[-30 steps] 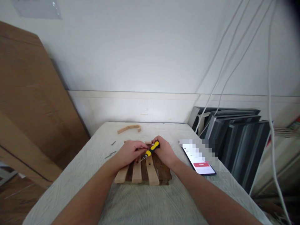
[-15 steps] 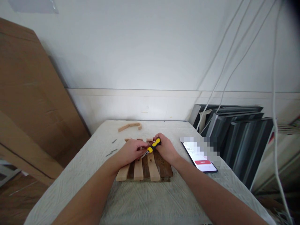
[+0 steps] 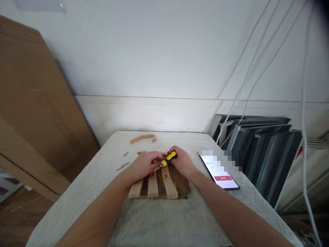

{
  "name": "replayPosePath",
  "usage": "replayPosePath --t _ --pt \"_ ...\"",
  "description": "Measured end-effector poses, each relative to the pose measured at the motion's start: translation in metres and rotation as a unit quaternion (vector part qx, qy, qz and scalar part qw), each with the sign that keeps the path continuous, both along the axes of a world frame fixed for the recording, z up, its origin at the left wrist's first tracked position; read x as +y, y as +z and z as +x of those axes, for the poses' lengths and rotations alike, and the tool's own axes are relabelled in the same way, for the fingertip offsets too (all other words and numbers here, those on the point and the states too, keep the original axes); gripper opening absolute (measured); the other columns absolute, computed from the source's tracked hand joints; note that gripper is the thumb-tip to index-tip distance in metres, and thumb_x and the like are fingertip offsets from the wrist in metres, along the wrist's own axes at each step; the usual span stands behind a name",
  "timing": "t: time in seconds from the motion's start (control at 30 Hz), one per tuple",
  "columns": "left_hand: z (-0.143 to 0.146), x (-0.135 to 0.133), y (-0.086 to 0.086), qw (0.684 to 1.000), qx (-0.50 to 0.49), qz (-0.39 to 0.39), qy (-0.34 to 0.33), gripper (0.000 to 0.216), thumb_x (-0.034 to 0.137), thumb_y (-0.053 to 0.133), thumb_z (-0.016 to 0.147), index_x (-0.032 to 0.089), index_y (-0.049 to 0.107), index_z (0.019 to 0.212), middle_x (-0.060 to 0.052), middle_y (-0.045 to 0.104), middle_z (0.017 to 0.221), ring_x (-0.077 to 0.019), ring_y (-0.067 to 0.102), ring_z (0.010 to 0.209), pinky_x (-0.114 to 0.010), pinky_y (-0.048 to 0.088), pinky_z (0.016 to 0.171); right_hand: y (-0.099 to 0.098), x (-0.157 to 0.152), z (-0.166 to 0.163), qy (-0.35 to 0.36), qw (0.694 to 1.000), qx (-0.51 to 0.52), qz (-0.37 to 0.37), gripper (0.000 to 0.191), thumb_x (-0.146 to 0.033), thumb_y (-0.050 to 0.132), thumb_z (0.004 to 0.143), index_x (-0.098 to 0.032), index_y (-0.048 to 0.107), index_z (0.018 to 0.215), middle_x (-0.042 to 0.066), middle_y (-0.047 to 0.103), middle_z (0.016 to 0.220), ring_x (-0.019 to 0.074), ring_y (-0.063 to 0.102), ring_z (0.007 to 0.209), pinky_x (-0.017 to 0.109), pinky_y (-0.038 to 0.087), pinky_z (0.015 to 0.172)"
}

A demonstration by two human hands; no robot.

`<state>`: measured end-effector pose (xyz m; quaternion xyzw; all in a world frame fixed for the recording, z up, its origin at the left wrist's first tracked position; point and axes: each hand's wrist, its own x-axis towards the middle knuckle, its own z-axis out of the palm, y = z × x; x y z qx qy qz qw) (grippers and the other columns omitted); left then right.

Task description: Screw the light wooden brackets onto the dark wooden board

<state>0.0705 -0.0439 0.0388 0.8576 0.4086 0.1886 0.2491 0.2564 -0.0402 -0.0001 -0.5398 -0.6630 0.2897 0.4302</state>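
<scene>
My right hand (image 3: 183, 162) is closed around a yellow-and-black screwdriver (image 3: 169, 159), whose metal shaft slants down to the left. Close by the shaft, my left hand (image 3: 146, 164) rests over the wooden pieces with its fingers bent together; whatever they pinch is hidden. Under both hands lies a dark brown wooden board (image 3: 183, 187). Three pale wooden strips lie across it: a left strip (image 3: 135, 189), a middle strip (image 3: 153, 188) and a right strip (image 3: 169, 187) with a hole in it. The screwdriver's tip is at the middle strip, partly covered by my left fingers.
A loose pale wooden hook (image 3: 143, 138) lies beyond the board. Several screws (image 3: 122, 166) are to the left on the white cloth (image 3: 159, 219). A phone (image 3: 218, 171) lies at the right. Cardboard (image 3: 43, 103) stands left; dark panels (image 3: 262, 151) lean at the right.
The whole view has shifted slightly. My hands and the screwdriver keep nearly the same place over the board, with my left fingers slightly shifted near the shaft.
</scene>
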Motion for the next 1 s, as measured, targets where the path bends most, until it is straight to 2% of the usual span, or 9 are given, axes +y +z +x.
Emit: replayPosePath --t 0.13,0.37,0.53,0.67,0.77,0.87,1.0 --pt "0.0 0.0 -0.001 1.0 -0.01 0.023 -0.009 0.013 0.02 0.055 0.083 0.016 0.067 0.082 -0.001 0.068 0.077 -0.0113 0.059 0.061 -0.02 0.04 0.058 0.001 -0.001 0.0 -0.002 1.0 0.001 0.004 0.024 -0.004 0.051 0.06 -0.021 0.053 0.077 -0.001 0.062 0.073 0.0146 0.055 0.07 0.026 0.04 0.065" --pt "0.001 -0.001 0.001 0.999 -0.001 0.007 -0.034 0.022 0.018 0.049 0.086 0.016 0.071 0.082 0.0 0.064 0.072 -0.0069 0.052 0.047 -0.019 0.037 0.051 0.001 0.0 0.0 -0.007 1.0 0.012 0.001 0.022 -0.005 0.051 0.061 -0.021 0.052 0.076 -0.002 0.061 0.074 0.0142 0.055 0.07 0.025 0.04 0.065" --pt "0.0 0.0 0.0 1.0 0.0 0.019 -0.025 0.021 0.02 0.051 0.086 0.018 0.071 0.082 0.0 0.064 0.072 -0.0089 0.055 0.054 -0.019 0.038 0.055 -0.003 0.001 -0.002 -0.004 1.0 0.026 -0.002 0.022 -0.01 0.054 0.061 -0.022 0.05 0.079 -0.001 0.06 0.077 0.0153 0.055 0.073 0.027 0.041 0.068" --pt "0.001 -0.002 0.001 1.0 -0.019 -0.016 -0.019 0.023 0.032 0.052 0.088 0.018 0.07 0.092 -0.001 0.066 0.08 -0.0084 0.055 0.053 -0.02 0.04 0.055 -0.003 -0.003 0.001 -0.027 0.996 0.089 -0.007 0.027 -0.02 0.053 0.063 -0.023 0.044 0.088 -0.004 0.049 0.072 0.0154 0.049 0.067 0.028 0.039 0.061" --pt "0.001 -0.003 0.002 0.998 -0.024 -0.052 -0.015 0.028 0.035 0.049 0.09 0.016 0.068 0.096 -0.002 0.066 0.083 -0.0065 0.052 0.046 -0.02 0.039 0.051 0.003 -0.003 0.009 -0.001 0.985 0.171 -0.009 0.031 -0.021 0.046 0.062 -0.024 0.041 0.092 -0.005 0.043 0.069 0.0143 0.044 0.062 0.026 0.036 0.057" --pt "0.0 -0.004 0.004 0.999 -0.029 -0.037 -0.026 0.028 0.035 0.049 0.09 0.016 0.068 0.094 -0.002 0.066 0.082 -0.007 0.053 0.049 -0.02 0.04 0.054 0.009 0.002 0.018 0.001 0.969 0.245 0.01 0.021 -0.028 0.045 0.068 -0.024 0.04 0.088 -0.005 0.041 0.07 0.0136 0.045 0.063 0.026 0.037 0.058" --pt "0.0 -0.004 0.003 0.998 -0.04 -0.046 -0.03 0.025 0.032 0.05 0.089 0.017 0.069 0.096 -0.002 0.069 0.083 -0.0076 0.054 0.05 -0.019 0.041 0.053 0.023 0.003 0.025 -0.003 0.967 0.253 -0.012 0.02 -0.036 0.049 0.073 -0.024 0.039 0.086 -0.007 0.038 0.064 0.0122 0.042 0.056 0.025 0.035 0.053"
